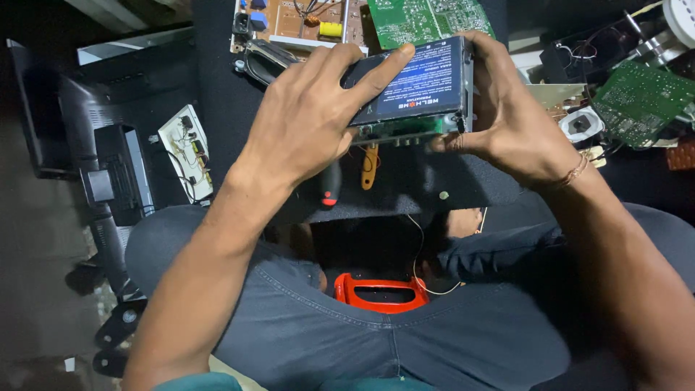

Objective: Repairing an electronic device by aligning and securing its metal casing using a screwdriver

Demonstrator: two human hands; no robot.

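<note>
Metal and plastic are making up the small dark rectangular electronics box with the blue label on top (416,90), which is being held up in the air above a black panel (405,185) lying across the person's lap. It is looking stiff and fairly light, judging by how easily both hands are carrying it. Its shell is probably thin sheet metal, so the edges may be sharp, and the green circuit board showing along its near open side is likely fragile. The safest hold is therefore on the outer shell at the two short ends, away from the board and its small parts.

That is roughly how it is being gripped. The left hand (308,119) is clamping the box's left end, with fingers spreading over the top label and the thumb going underneath. The right hand (507,119) is wrapping around the right end, fingers curling over the far edge and thumb pressing at the near lower corner.

Below the box, a screwdriver with a black and red handle (331,190) and an orange tool (370,165) are lying on the panel. Bare green circuit boards (423,20) are lying far beyond the hands, and a red plastic handle (381,293) is sitting near the person's legs.
</note>
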